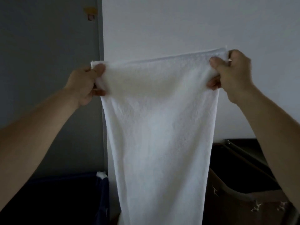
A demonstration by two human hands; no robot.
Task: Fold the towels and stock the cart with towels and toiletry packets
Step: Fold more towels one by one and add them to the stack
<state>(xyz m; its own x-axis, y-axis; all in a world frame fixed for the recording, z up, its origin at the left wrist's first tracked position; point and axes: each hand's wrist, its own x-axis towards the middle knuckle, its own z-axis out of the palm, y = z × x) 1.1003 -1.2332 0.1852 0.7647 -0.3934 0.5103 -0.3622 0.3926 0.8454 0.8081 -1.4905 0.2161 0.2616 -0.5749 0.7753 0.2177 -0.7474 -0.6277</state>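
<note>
A person holds a white towel [159,127] up at arm's length by its two top corners, both bare arms reaching forward and upward from the lower corners of the view. The left hand [84,83] pinches the left corner, its grip closed on the cloth with the thumb [99,69] pressed on the near face and a fingertip showing just below it. The right hand [233,75] has the right corner in the same closed grip, with the thumb on the near face and the cloth bunched between thumb and fingers.

The top hem is drawn fairly taut between the two hands and slopes, with the right corner higher than the left. From there the towel hangs straight down as one flat sheet, narrowing a little below the hands, and its lower end runs out of the bottom of the view, so how far it reaches cannot be told.

Behind the towel stands a pale wall [194,21], which meets a grey panel [48,54] on the left along a vertical edge. A small yellowish item [90,13], too blurred to identify, sits high on that panel. Low on the left is a dark blue bin [65,200], with a bit of white [102,174] at its near corner just beside the towel's edge. Low on the right is a dark brown bin [240,179] with a rounded rim and small white marks on its side. The room is dim.
</note>
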